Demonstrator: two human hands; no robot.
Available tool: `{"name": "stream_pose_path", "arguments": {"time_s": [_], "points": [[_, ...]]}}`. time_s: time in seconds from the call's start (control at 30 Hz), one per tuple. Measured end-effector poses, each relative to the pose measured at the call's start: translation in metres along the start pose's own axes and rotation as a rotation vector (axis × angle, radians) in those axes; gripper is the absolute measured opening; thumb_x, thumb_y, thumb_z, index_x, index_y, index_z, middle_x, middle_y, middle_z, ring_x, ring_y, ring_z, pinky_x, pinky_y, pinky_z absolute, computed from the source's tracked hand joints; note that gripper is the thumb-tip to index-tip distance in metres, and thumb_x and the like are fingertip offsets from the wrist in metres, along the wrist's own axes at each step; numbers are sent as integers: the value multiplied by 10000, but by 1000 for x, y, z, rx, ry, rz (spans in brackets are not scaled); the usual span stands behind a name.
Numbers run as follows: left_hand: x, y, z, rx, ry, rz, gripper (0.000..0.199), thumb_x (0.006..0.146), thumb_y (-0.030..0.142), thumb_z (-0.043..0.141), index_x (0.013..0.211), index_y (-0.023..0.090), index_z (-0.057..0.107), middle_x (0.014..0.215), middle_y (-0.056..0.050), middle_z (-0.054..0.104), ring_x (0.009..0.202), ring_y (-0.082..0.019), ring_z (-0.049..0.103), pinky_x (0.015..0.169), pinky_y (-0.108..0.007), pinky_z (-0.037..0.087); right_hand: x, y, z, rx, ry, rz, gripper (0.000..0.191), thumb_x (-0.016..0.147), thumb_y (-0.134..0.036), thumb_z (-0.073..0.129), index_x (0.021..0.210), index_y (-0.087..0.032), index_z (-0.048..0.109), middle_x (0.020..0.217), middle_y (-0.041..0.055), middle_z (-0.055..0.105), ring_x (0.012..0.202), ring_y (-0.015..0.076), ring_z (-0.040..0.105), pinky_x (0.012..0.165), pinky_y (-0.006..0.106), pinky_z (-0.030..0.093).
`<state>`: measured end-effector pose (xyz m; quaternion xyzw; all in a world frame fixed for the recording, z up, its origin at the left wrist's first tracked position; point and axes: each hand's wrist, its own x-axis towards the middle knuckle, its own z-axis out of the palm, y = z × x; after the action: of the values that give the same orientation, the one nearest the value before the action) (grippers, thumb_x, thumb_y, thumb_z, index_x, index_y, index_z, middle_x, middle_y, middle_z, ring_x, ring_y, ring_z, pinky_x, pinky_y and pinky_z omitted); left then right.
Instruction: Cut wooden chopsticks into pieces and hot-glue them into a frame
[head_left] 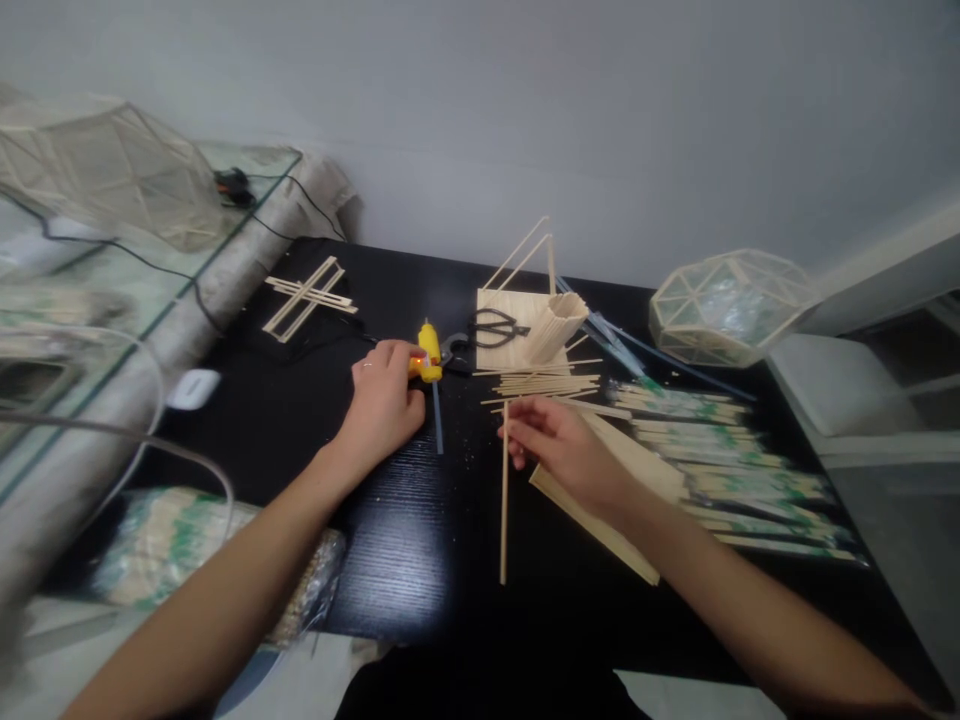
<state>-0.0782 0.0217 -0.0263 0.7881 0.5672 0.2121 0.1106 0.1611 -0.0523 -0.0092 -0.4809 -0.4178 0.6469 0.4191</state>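
Observation:
My left hand point(386, 395) is closed round the handle of a yellow glue gun point(429, 345), whose tip points away from me. From its rear a bluish glue stick point(439, 420) sticks out towards me. Between the fingertips of my right hand point(544, 440) a thin wooden stick point(504, 520) is pinched near its far end, its length running towards me. Just beyond that hand lie several loose sticks point(551, 384). Black-handled scissors point(495, 325) rest partly on a square wooden board point(486, 355), beside a bundle of upright sticks point(553, 330).
Crossed stick frames point(309, 298) lie at the back left. At right are packs of wrapped chopsticks point(720, 450), a wooden sheet point(600, 535) and a faceted lantern-like frame point(731, 305). A plastic-wrapped pack point(161, 540) sits at front left, near a glass-topped ledge point(247, 190) with cables.

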Motion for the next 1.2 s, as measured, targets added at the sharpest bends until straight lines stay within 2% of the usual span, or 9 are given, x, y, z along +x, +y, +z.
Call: {"name": "stream_pose_path", "arguments": {"time_s": [0.1,0.2,0.4,0.6,0.73,0.9,1.03,1.2], "points": [[-1,0,2,36,-32,-5,481,766,68,526,1236,146,595,1327,-190,619,1267,-368,587,1057,-530,457,5,35,4,-24,25,67,344,787,-375,844,995,-190,643,807,-4,685,650,129,647,597,280,577],[0,-1,4,95,-65,-31,485,792,102,547,1274,115,590,1327,-213,615,1233,-389,594,1043,-550,466,9,50,5,-111,47,73,302,797,-340,809,982,-196,618,778,-15,673,633,134,655,578,279,580],[2,-1,3,184,-103,-111,544,840,179,575,1373,78,530,1348,-246,602,1199,-415,606,1020,-572,481,13,48,0,-251,74,49,235,825,-230,756,987,-216,587,746,-37,662,601,135,687,549,259,596],[3,-5,7,186,-125,-128,569,883,239,577,1427,93,494,1391,-253,597,1249,-411,607,1071,-572,461,11,53,-4,-316,109,-4,256,814,-230,802,998,-206,625,783,-27,680,564,121,682,514,244,598],[3,-9,10,160,-123,-118,618,918,282,570,1494,92,453,1433,-264,576,1301,-418,587,1094,-582,447,9,48,-7,-375,117,-49,230,802,-210,824,973,-200,671,881,14,732,658,140,720,645,302,657],[5,-10,9,182,-160,-138,601,957,352,561,1489,81,488,1390,-263,616,1265,-437,612,1072,-603,454,7,45,-8,-490,145,-59,262,809,-63,751,1042,-180,723,960,66,768,846,193,773,835,386,669],[11,-14,10,153,-188,-146,594,961,384,563,1477,97,502,1366,-238,648,1281,-423,612,1079,-586,453,8,49,-8,-490,120,-120,295,834,-20,699,1085,-173,725,1071,95,759,907,196,784,866,387,674],[16,-15,11,82,-207,-163,501,929,343,561,1381,125,561,1308,-208,671,1232,-386,637,1056,-549,478,9,53,-7,-545,141,-249,203,881,-93,712,1069,-164,742,1262,129,655,821,150,755,837,370,693]]}}
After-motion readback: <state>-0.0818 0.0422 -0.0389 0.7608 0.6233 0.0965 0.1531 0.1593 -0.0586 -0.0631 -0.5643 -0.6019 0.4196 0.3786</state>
